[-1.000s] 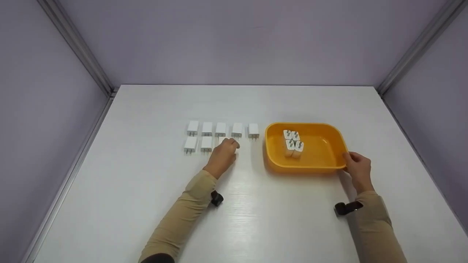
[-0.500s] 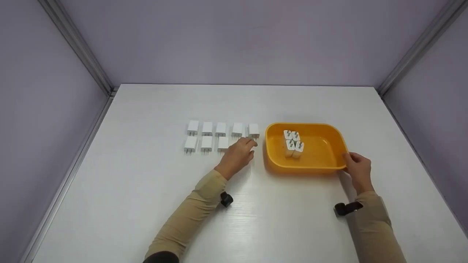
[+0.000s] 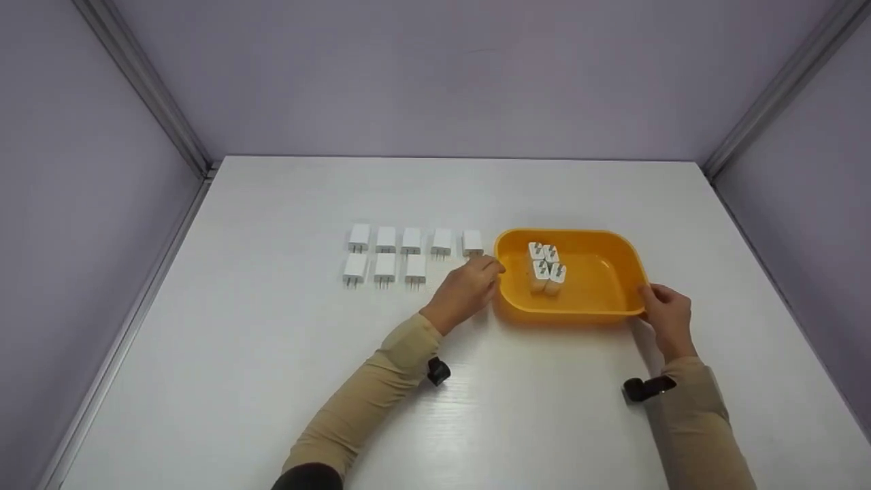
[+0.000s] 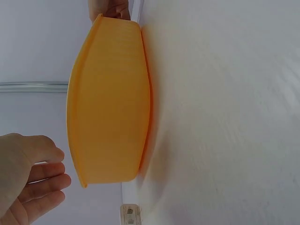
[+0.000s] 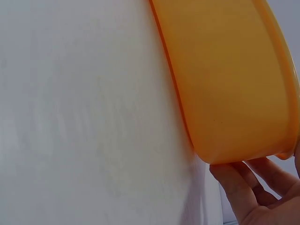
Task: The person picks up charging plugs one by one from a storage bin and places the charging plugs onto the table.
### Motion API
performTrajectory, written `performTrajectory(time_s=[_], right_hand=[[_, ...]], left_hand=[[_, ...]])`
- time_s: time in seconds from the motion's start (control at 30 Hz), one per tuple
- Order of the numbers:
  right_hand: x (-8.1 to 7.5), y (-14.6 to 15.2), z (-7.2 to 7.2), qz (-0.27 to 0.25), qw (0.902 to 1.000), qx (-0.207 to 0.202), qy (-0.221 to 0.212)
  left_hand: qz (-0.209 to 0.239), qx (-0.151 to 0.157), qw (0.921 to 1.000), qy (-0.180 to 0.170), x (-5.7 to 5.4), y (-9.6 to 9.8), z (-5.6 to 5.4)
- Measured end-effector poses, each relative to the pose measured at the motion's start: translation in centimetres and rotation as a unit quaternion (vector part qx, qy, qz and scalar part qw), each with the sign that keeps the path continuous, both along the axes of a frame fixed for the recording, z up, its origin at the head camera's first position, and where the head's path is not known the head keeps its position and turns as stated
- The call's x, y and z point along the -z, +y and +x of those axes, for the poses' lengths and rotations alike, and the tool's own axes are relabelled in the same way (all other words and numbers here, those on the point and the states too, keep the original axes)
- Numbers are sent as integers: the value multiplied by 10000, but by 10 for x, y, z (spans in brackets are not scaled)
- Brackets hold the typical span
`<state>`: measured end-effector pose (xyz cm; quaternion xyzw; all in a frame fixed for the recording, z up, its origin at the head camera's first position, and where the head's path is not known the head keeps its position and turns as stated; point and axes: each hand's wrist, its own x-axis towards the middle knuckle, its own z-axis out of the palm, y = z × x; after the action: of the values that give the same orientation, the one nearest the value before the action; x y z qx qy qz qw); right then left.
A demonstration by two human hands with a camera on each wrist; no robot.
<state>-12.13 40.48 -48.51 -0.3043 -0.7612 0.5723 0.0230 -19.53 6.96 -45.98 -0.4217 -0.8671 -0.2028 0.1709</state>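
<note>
A yellow plastic tray (image 3: pixel 571 315) sits on the right half of the white table. Several white plug-in chargers (image 3: pixel 557 273) stand inside it, prongs up. At the tray's near right corner my right hand (image 3: pixel 667 316) grips the rim; in the right wrist view its fingers (image 5: pixel 236 187) lie under the tray's wall. My left hand (image 3: pixel 466 289) is by the tray's left rim. The left wrist view shows that hand (image 4: pixel 33 180) with loosely bent fingers and nothing visible between them, apart from the tray wall (image 4: pixel 110 103).
Left of the tray, several more white chargers lie in two rows, the back row (image 3: pixel 411 239) longer than the front row (image 3: pixel 385 267), prongs toward me. Pale walls (image 3: pixel 469 82) enclose the table's back and sides.
My left hand has moved right, from over the front row of chargers to the tray's left rim, uncovering that row's rightmost charger. The right hand and tray have stayed put.
</note>
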Motion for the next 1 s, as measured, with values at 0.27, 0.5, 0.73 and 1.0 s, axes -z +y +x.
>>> performTrajectory(time_s=[0.27,0.5,0.73,1.0], right_hand=[[0,1,0,-48,10000,24,-4],[1,2,1,-77,9999,-24,115],[0,0,1,41,10000,-21,-54],[0,-1,1,86,9999,29,-64]], left_hand=[[-187,39,9998,-89,-6,9,0],[-361,45,9992,-161,-8,16,-2],[-652,132,9971,-381,-9,25,-7],[-911,264,9952,-253,-9,39,-10]])
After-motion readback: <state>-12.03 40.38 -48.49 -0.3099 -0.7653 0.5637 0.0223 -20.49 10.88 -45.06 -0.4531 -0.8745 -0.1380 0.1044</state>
